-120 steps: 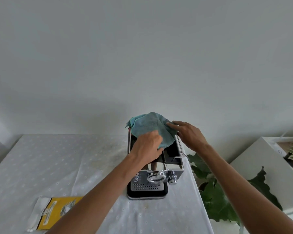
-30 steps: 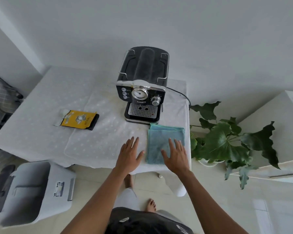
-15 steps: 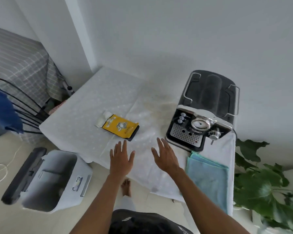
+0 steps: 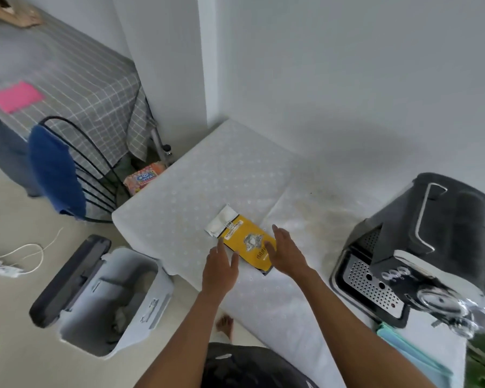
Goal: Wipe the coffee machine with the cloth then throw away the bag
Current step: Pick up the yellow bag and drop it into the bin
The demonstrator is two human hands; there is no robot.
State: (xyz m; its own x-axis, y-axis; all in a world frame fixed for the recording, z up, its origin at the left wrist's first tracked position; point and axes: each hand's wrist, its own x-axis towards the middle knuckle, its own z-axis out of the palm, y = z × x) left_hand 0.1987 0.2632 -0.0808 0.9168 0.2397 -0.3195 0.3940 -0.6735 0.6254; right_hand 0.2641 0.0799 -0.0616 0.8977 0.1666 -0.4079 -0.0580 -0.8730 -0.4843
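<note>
- Left hand: centre of the frame, at the near left edge of the bag. Fingers straight and slightly spread, thumb angled out to the right. Nothing is gripped. The fingertips overlap the bag's lower left edge; actual contact cannot be confirmed.
- Right hand: just right of the left hand, at the bag's right edge. Fingers extended and relaxed, palm facing left toward the bag. Nothing is held. It hides part of the bag's right side; contact cannot be confirmed.
- Bag: yellow, with a white upper end and a dark lower end. It lies flat on the white table, between the two hands, near the table's front edge.
- Coffee machine: black and chrome, at the right edge of the frame, standing on the same table, well apart from the bag.
- Cloth: light blue, folded flat, lower right of the frame, on the table just in front of the machine.
- Waste bin: white body, dark lid raised open, on the floor in the lower left of the frame, beside the table's left corner.
</note>
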